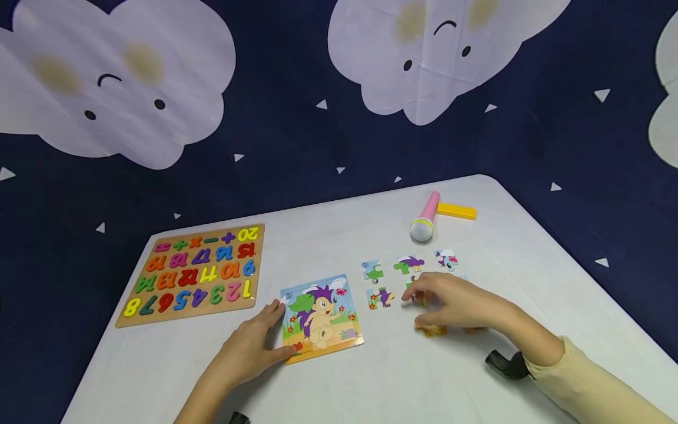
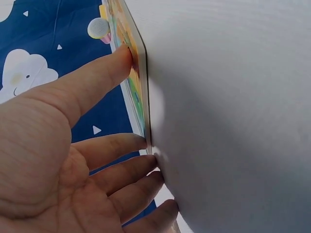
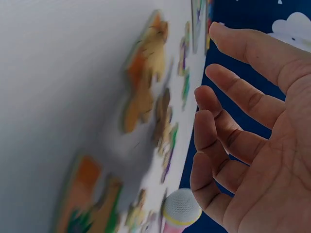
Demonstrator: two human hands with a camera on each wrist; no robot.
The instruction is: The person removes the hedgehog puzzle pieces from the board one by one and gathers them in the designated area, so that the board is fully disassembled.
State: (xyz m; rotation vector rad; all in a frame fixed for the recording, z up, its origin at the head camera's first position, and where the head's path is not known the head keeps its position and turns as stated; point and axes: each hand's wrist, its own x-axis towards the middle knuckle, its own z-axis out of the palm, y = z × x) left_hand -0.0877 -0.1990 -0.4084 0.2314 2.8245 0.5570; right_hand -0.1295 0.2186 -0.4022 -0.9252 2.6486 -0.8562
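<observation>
A square puzzle board (image 1: 320, 330) with a purple-haired hedgehog picture lies on the table. My left hand (image 1: 248, 348) rests at its left side, thumb tip on the picture's lower corner and index fingertip near the upper left corner. In the left wrist view the thumb (image 2: 102, 73) lies over the board's face, other fingertips along its edge. Over the loose puzzle pieces at the right hovers my right hand (image 1: 462, 300), fingers relaxed and slightly bent, nothing between them. An orange puzzle piece (image 1: 435, 331) lies under its thumb; the hand partly hides other pieces.
Loose pieces lie right of the board, among them a green-and-blue puzzle piece (image 1: 373, 271). A wooden number board (image 1: 193, 274) sits at the left. Toward the back are a pink toy microphone (image 1: 425, 218) and a yellow block (image 1: 457, 211). Cloud-patterned cloth (image 1: 286, 141) hangs behind.
</observation>
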